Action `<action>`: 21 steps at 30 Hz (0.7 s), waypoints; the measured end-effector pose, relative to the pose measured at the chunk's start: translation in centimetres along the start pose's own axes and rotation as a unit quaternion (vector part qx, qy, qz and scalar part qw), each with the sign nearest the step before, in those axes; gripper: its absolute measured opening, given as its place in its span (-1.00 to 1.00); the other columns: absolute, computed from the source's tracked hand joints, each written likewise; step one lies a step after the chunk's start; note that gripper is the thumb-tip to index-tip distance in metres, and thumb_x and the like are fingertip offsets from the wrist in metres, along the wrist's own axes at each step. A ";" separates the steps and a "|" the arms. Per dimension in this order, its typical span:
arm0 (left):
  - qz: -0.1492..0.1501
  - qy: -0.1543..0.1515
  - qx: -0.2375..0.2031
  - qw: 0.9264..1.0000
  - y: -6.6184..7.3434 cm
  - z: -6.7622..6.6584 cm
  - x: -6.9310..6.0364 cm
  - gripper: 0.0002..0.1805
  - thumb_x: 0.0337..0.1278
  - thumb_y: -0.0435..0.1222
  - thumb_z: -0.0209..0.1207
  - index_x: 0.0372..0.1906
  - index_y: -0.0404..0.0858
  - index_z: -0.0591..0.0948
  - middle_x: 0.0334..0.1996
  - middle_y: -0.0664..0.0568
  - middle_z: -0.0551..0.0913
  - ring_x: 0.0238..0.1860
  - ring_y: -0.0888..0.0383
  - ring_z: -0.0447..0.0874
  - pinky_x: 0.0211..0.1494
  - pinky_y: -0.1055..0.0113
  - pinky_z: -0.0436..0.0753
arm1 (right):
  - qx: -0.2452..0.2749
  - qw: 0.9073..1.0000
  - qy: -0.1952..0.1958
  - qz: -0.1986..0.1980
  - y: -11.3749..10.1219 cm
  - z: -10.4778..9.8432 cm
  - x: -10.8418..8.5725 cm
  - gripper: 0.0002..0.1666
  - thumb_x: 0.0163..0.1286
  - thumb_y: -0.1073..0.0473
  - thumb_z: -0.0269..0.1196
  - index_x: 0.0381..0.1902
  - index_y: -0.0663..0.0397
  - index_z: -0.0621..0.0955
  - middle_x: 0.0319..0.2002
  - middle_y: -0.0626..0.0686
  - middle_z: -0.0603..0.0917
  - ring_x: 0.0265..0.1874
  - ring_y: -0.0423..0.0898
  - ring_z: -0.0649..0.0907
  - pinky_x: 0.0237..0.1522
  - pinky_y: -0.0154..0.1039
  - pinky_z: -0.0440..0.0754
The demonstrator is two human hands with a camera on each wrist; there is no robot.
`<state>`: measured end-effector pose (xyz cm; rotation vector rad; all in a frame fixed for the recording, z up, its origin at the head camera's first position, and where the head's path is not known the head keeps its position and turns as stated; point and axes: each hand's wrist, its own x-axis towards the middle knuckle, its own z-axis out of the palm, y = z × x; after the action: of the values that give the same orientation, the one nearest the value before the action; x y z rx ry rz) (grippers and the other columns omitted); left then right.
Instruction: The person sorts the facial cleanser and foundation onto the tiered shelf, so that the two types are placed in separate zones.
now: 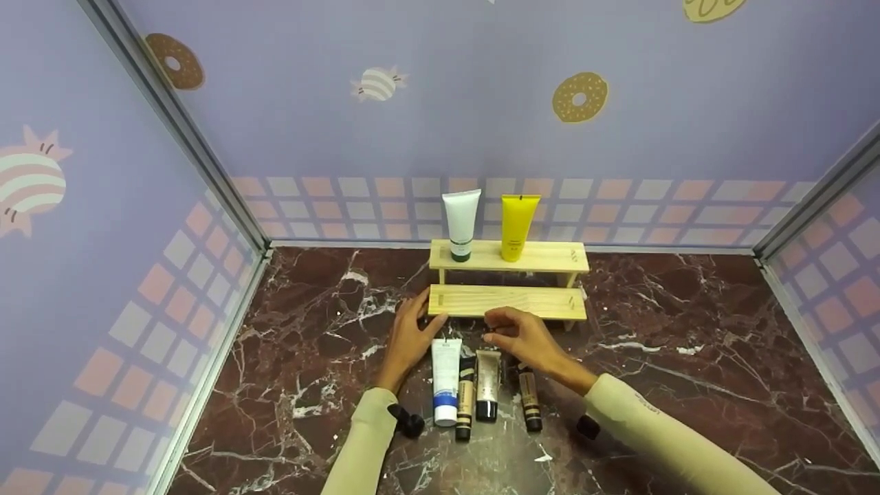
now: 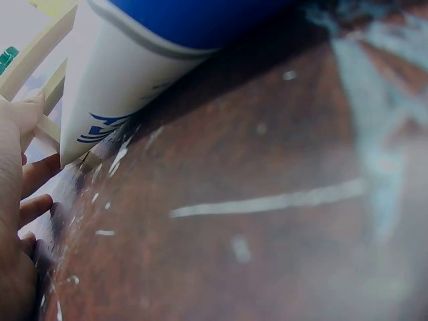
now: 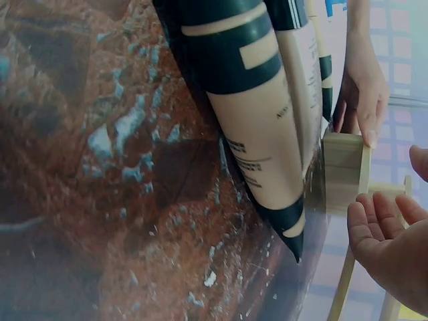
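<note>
A two-step wooden display stand [image 1: 509, 301] stands by the back wall. My left hand [image 1: 407, 340] holds the left end of its lower step, the thumb at the front corner and the fingers along the side. At the front edge of that step is my right hand [image 1: 526, 338], its fingers bent loosely, the thumb apart and nothing between them. On the upper step a white tube [image 1: 462, 223] and a yellow tube [image 1: 519, 227] stand upright on their caps. Before the stand lie a white-and-blue tube [image 1: 446, 378], a silver-beige tube [image 1: 487, 378] and two black-and-beige tubes [image 1: 465, 399] [image 3: 257, 140].
The dark red marble-patterned tabletop [image 1: 646, 385] carries everything. Patterned lilac panels [image 1: 467, 124] enclose the back and sides, joined by metal strips [image 1: 206, 161]. The lying tubes sit close together between my two forearms.
</note>
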<state>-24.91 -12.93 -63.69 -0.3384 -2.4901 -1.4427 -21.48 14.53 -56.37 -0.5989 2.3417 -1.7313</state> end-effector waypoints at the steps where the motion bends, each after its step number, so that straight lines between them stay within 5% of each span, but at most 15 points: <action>1: -0.003 -0.001 -0.002 1.000 0.0 0.0 0.0 -0.19 0.53 -0.03 0.39 0.66 -0.33 0.42 0.38 -0.23 0.67 0.61 -0.24 0.39 0.83 -0.08 0.03 | -0.001 1.000 -0.001 0.001 0.1 0.1 0.0 -0.43 0.49 0.32 0.46 0.33 0.54 0.59 0.23 0.53 0.67 0.16 0.41 0.74 0.33 0.16 0.75; 7: -0.020 -0.003 -0.009 1.000 0.0 -0.1 -0.2 -0.18 0.51 -0.02 0.40 0.65 -0.34 0.43 0.45 -0.27 0.59 0.65 -0.32 0.29 0.81 -0.18 0.07 | -0.006 1.000 -0.010 0.003 0.6 0.7 0.3 -0.42 0.50 0.32 0.45 0.31 0.61 0.58 0.22 0.52 0.68 0.17 0.42 0.74 0.32 0.15 0.76; 21: -0.029 0.005 0.014 0.999 0.3 0.0 -0.2 -0.23 0.51 -0.02 0.39 0.65 -0.23 0.47 0.44 -0.20 0.62 0.53 -0.23 0.46 0.66 -0.23 0.38 | -0.092 0.994 -0.060 -0.020 1.6 2.4 0.8 -0.31 0.45 0.20 0.52 0.36 0.56 0.58 0.22 0.45 0.71 0.19 0.38 0.72 0.33 0.28 0.71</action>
<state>-24.65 -12.84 -63.50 -0.2550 -2.5299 -1.4249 -21.70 12.53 -58.58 -0.7611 2.4349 -1.4602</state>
